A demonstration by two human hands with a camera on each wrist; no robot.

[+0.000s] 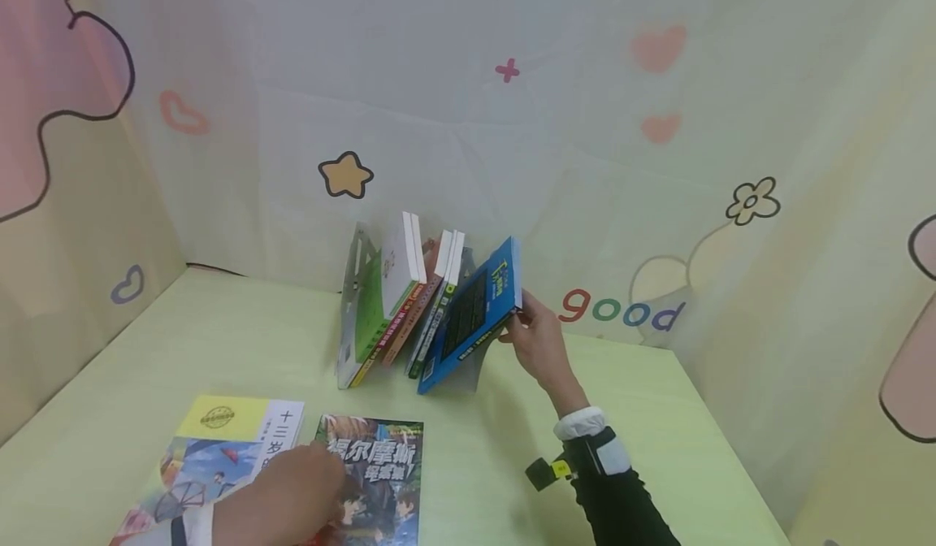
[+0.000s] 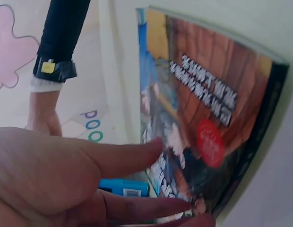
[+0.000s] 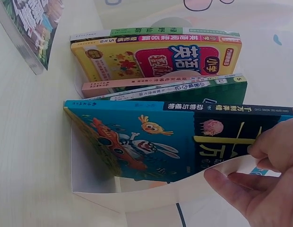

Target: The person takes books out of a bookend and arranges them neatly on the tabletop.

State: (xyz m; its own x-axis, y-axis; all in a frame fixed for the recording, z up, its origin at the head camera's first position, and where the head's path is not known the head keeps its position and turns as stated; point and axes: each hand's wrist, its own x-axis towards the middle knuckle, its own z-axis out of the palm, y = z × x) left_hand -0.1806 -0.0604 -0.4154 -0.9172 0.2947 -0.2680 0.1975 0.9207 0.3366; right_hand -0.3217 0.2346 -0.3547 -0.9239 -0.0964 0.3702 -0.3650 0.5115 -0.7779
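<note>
In the head view, my right hand (image 1: 539,347) pinches the upper corner of a blue book (image 1: 471,314), which leans at the right end of a row of books in a bookend holder (image 1: 349,318). The right wrist view shows the thumb of my right hand (image 3: 264,175) on the blue book's (image 3: 137,137) cover, with a white curved edge by the fingers. My left hand (image 1: 281,493) is over the left side of a dark-covered comic-style book (image 1: 387,489) on the table. Its thumb and fingers are extended close to the cover in the left wrist view; contact is unclear.
A yellow-and-blue book (image 1: 219,448) lies left of the dark-covered one, partly under my left forearm. Between the holder's ends stand a green-and-white book (image 1: 387,286), a brown-spined book (image 1: 417,318) and other books. A printed curtain (image 1: 468,148) hangs behind the pale table (image 1: 621,416).
</note>
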